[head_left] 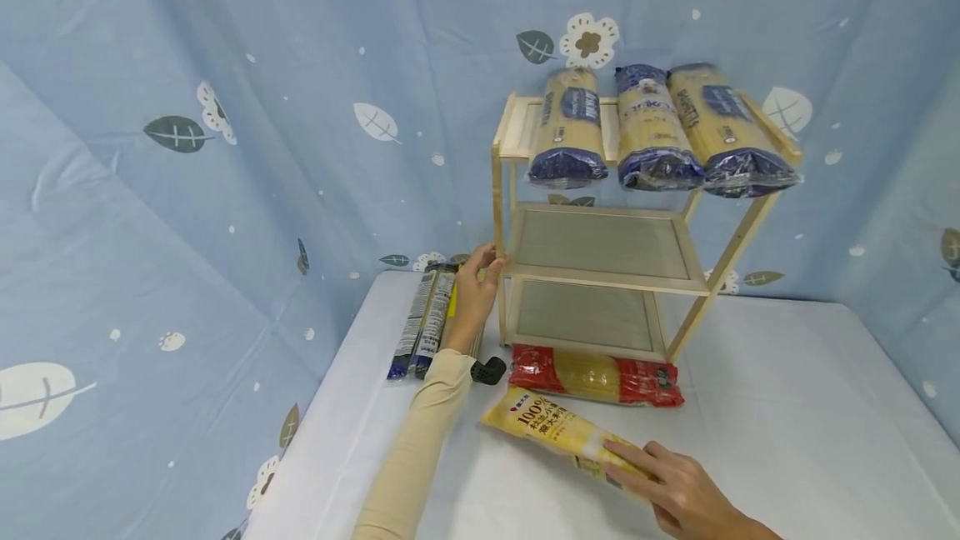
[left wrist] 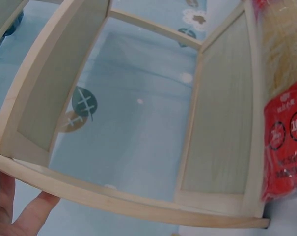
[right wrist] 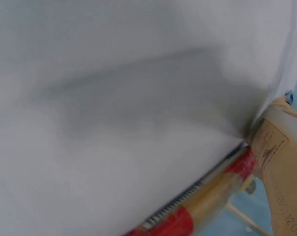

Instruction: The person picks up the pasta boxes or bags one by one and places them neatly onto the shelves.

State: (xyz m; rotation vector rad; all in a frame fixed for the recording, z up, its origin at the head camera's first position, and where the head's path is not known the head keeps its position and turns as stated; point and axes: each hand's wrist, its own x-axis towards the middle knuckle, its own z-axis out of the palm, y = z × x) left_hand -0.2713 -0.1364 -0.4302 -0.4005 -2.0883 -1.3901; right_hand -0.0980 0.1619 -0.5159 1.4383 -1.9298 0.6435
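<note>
Blue leaf-print curtain (head_left: 262, 190) backs a white bench (head_left: 787, 407). At left, dark-ended packets (head_left: 432, 323) lie flat; next, the left hand (head_left: 474, 294) grips a wooden rack (head_left: 615, 277) by its left post; then, before a red packet (head_left: 588, 375), the right hand (head_left: 678, 482) holds a yellow packet (head_left: 558, 426) by its right end.

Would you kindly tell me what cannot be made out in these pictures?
Head view: part of the yellow packet, covered by the right hand.
Head view: part of the left-side packets, behind the left hand and sleeve.
Head view: fine print on the top-shelf packets, too small.
Left wrist view: part of the red packet, beyond the right edge.
</note>
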